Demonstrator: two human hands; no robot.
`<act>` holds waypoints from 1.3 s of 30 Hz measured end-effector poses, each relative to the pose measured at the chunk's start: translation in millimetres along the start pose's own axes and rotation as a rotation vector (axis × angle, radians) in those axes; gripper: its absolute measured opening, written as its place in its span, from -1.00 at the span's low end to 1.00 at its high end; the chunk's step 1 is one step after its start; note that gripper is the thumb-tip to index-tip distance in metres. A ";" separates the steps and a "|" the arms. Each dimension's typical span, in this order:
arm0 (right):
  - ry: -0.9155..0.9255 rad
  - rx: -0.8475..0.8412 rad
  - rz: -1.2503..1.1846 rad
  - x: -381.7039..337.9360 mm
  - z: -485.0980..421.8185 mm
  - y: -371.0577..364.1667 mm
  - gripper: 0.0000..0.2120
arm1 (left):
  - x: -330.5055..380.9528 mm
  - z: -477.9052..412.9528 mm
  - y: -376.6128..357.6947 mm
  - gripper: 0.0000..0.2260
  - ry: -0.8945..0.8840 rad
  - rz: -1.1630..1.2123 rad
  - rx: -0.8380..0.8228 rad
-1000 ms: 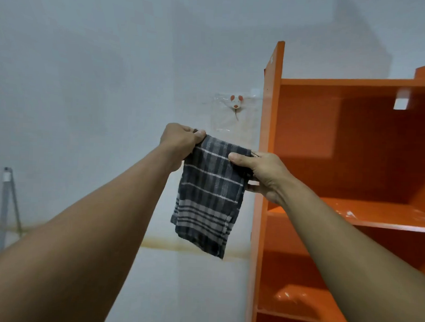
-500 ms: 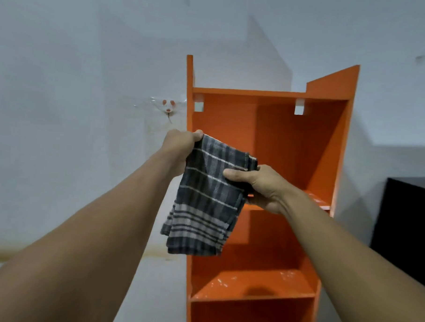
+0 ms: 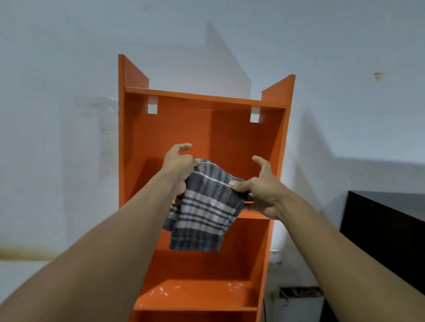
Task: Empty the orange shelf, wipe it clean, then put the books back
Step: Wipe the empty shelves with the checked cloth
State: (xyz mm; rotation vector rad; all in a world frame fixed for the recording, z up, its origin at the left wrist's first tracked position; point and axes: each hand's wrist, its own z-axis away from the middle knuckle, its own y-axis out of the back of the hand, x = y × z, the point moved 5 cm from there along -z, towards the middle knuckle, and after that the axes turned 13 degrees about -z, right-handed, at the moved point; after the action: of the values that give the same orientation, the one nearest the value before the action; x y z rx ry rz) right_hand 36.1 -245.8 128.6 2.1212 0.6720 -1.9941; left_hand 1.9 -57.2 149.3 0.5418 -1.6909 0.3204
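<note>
You are holding a grey-and-white checked cloth (image 3: 204, 209) up in front of the orange shelf (image 3: 178, 130), level with its upper board, and it is hanging down across the opening below. Your left hand (image 3: 179, 166) is pinching the cloth's upper left corner between thumb and curled fingers, forefinger lifting free. Your right hand (image 3: 261, 189) is pinching the upper right edge, forefinger raised. Every compartment in view is standing bare, so the emptying is looking done and the wiping is looking about to begin. The books are not showing anywhere.

Only two light pinches are carrying the cloth, so it is likely to drop in front of the shelf if either one is loosening while you are bunching it. The shelf is standing tall and narrow against the white wall (image 3: 65, 57), and a hard push high up is risking rocking it toward the black cabinet (image 3: 386, 229) on its right. Pale specks, or glare, are showing on the lower board (image 3: 195, 296), and a hasty pass is risking leaving them and the back corners.

Two small labels (image 3: 275, 253) are sitting on the wall just right of the shelf, too blurred to read. No brand is showing on the shelf or the cloth.
</note>
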 end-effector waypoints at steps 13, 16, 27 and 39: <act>0.066 -0.040 0.080 -12.2 -26.1 30.6 -0.73 | -3.0 -4.2 -35.2 -0.77 -0.032 -0.091 -0.168; 0.113 0.075 0.131 -13.5 -38.3 27.2 -0.85 | 0.0 -14.6 -35.7 -0.68 -0.062 -0.160 -0.313; 0.164 -0.012 0.412 -14.8 -83.8 8.2 -0.74 | -4.4 -86.2 -24.8 -0.78 -0.274 -0.458 -0.240; 0.018 0.064 -0.503 52.5 -122.4 21.7 -0.61 | -46.9 -123.3 -45.8 -0.82 -0.074 -0.044 -0.279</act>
State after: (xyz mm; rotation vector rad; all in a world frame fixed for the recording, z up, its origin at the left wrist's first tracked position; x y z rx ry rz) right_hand 157.0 -203.9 85.9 2.1665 1.2665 -2.2550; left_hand 135.6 -26.7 123.2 0.3864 -1.7565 0.0308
